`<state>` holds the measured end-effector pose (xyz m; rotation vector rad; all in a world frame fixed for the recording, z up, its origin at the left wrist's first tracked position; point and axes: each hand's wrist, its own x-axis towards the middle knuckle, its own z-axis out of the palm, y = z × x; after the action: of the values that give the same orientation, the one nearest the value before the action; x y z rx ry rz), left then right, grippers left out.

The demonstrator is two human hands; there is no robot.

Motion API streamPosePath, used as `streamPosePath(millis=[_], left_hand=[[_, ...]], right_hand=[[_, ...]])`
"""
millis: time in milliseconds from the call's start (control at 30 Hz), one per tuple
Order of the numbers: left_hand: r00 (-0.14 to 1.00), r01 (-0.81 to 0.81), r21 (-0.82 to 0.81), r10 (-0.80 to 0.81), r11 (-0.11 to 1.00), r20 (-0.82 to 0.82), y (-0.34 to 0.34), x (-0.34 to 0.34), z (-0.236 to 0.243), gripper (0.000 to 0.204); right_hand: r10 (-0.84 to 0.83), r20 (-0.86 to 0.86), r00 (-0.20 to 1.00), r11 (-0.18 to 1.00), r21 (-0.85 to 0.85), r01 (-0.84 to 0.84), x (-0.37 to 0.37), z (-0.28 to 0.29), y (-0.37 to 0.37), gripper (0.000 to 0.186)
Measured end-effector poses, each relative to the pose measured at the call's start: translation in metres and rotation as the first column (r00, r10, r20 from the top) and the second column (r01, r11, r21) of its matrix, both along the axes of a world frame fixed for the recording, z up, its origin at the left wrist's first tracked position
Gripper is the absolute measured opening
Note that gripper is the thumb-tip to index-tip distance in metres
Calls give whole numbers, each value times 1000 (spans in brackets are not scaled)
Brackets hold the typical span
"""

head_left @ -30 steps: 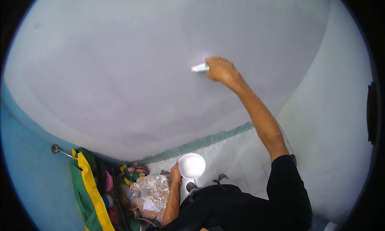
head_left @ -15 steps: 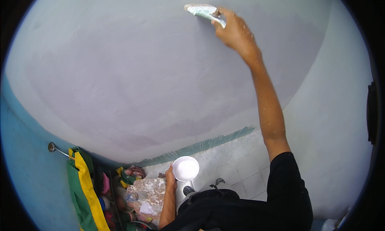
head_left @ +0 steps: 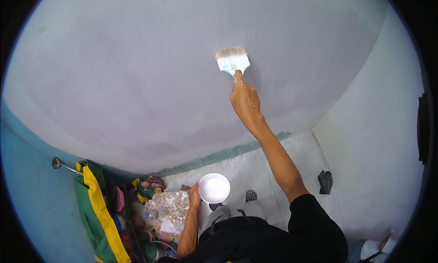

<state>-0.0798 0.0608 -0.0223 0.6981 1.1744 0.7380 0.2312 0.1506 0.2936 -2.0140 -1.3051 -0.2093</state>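
Note:
My right hand [head_left: 246,101] is closed round the handle of a wide, paint-covered paintbrush [head_left: 233,59]. The bristles point up and lie at the wall [head_left: 137,76], which carries a damp-looking, pale purplish coat with lighter patches round it. White specks dot the hand and forearm. Down at waist height my left hand [head_left: 195,197] grips the side of a round white tub [head_left: 214,188] with whitish paint in it. Its fingers are partly hidden by the tub.
A teal strip [head_left: 228,154] runs along the wall's foot above the tiled floor [head_left: 273,203]. At left a green and yellow cloth [head_left: 98,217] hangs on a rod beside a paint-splashed board [head_left: 171,210] and several loose items. A dark, speckled object [head_left: 325,182] lies near the right wall [head_left: 369,149].
My right hand has brought the paintbrush down and a little left, turning it from sideways to bristles-up. The tub in my left hand has barely shifted.

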Motion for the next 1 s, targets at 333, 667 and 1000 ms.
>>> streamPosePath(millis=[333,667,1000], left_hand=[[995,95,-7,-95,995,-9,13,-5,7,41],[986,167,42,-166,985,-32,3,5,33,40],[997,63,115,-68,991,37,2,2,43,40]], right_hand=[[-56,-144,988,969,-245,19,-8,-114,-2,39],[33,20,999,964,-264,-26,50,-67,-27,31],[7,260,966,999,28,-15,51,186,-44,26]])
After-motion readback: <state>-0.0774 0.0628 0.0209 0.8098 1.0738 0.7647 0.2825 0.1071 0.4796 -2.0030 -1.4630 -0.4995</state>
